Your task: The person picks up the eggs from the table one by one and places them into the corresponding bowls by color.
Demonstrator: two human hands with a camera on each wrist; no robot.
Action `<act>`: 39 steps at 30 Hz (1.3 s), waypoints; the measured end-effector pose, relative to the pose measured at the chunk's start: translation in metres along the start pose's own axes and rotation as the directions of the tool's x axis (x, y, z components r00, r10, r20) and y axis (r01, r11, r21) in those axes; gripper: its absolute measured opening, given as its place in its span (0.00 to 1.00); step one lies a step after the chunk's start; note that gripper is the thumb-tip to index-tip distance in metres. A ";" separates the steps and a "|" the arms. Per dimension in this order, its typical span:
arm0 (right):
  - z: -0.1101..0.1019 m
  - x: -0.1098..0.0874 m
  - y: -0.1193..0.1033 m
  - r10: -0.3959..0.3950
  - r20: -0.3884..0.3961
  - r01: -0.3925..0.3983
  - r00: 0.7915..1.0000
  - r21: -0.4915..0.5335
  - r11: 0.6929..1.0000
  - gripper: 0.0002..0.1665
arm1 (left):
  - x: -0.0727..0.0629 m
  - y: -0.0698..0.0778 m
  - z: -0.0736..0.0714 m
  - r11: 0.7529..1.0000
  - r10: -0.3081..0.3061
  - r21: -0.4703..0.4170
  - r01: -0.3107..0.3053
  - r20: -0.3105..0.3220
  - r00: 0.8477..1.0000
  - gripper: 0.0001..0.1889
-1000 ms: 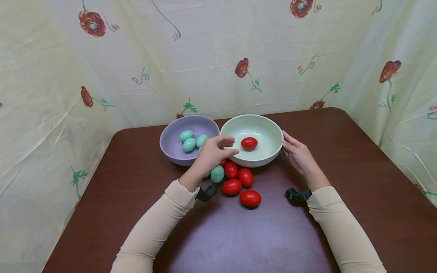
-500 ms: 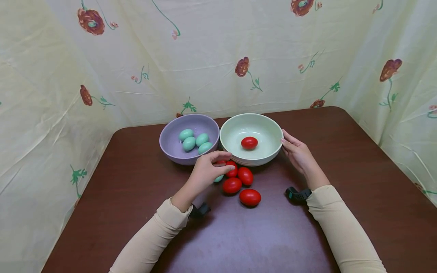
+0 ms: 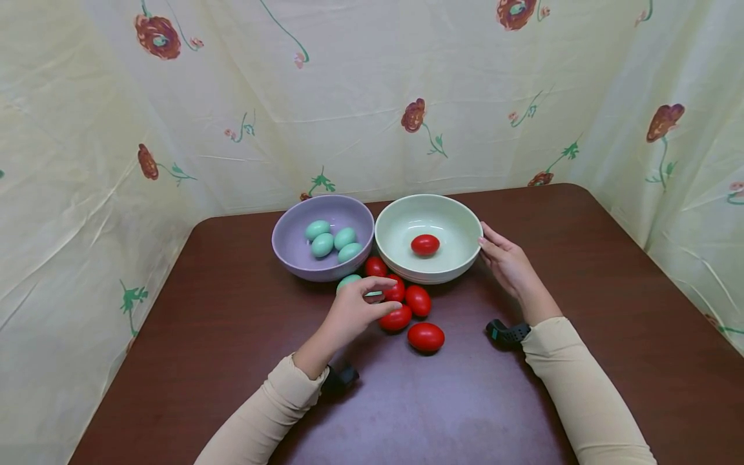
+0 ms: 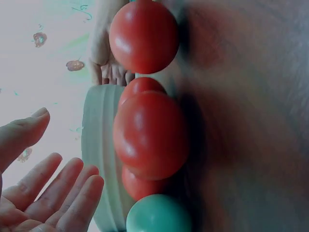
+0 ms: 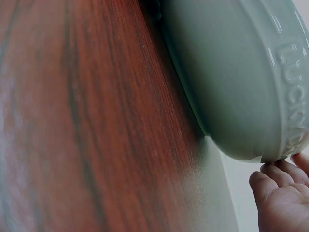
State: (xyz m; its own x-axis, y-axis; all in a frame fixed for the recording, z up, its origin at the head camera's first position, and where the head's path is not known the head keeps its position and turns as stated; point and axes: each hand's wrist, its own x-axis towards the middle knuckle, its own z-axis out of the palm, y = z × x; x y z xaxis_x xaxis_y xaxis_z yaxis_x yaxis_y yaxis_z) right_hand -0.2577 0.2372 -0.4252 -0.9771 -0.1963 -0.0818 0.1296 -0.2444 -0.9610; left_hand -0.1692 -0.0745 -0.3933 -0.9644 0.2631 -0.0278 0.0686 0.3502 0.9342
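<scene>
My left hand (image 3: 351, 314) hovers over a cluster of plastic-looking eggs, its fingers and thumb apart and nothing between them. Nearest to it are a red egg (image 3: 394, 318) and a mint-green egg (image 3: 349, 281), partly covered by the hand. In the left wrist view the fingers (image 4: 79, 205) stay clear of the red egg (image 4: 152, 135). My right hand (image 3: 511, 270) rests its fingertips on the outer side of the pale green bowl (image 3: 427, 275), right at the rim. One red egg (image 3: 425, 245) lies inside that bowl.
A purple bowl (image 3: 285, 248) holding several mint-green eggs (image 3: 322, 245) stands left of the pale green bowl, close against it. Another red egg (image 3: 426, 338) lies nearest the front of the brown table (image 3: 442, 407). A flowered cloth (image 3: 349, 97) hangs behind.
My left hand has drawn back from over the bowls, down toward the front, to the eggs on the table. A mint-green egg in the purple bowl is now uncovered. My right hand stays put.
</scene>
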 end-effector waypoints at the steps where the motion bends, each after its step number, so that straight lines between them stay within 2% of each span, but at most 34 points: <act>1: 0.000 0.000 0.000 0.001 0.000 -0.001 1.000 0.001 1.000 0.39 | -0.001 -0.001 0.001 1.000 -0.002 0.000 0.002 0.000 1.000 0.20; 7: -0.001 0.000 0.000 -0.004 0.003 0.004 1.000 0.005 1.000 0.40 | -0.003 -0.006 0.006 1.000 -0.001 -0.004 0.001 -0.019 1.000 0.20; 14: -0.001 0.000 -0.001 -0.001 0.008 0.001 1.000 -0.009 1.000 0.40 | -0.006 -0.008 0.008 1.000 -0.003 -0.012 0.003 -0.005 1.000 0.20; 26: -0.001 -0.001 -0.001 -0.009 0.011 0.009 1.000 -0.005 1.000 0.40 | -0.007 -0.014 0.012 0.996 0.064 0.068 -0.064 0.009 0.998 0.19; 33: -0.001 0.000 0.000 -0.008 0.011 0.008 1.000 0.010 1.000 0.40 | -0.007 -0.013 0.010 0.995 0.056 0.077 -0.056 0.005 0.998 0.19; 39: -0.001 0.000 0.000 -0.006 0.012 0.006 1.000 0.011 1.000 0.40 | -0.006 -0.015 0.010 0.990 0.053 0.128 -0.054 0.016 0.998 0.20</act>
State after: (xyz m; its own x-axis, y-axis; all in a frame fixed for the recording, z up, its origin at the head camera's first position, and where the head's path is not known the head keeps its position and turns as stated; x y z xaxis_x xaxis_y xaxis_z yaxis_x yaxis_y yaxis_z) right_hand -0.2576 0.2382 -0.4253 -0.9758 -0.2062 -0.0731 0.1259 -0.2563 -0.9584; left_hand -0.1614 -0.0724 -0.4113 -0.9552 0.2956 0.0158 0.1532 0.4479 0.8809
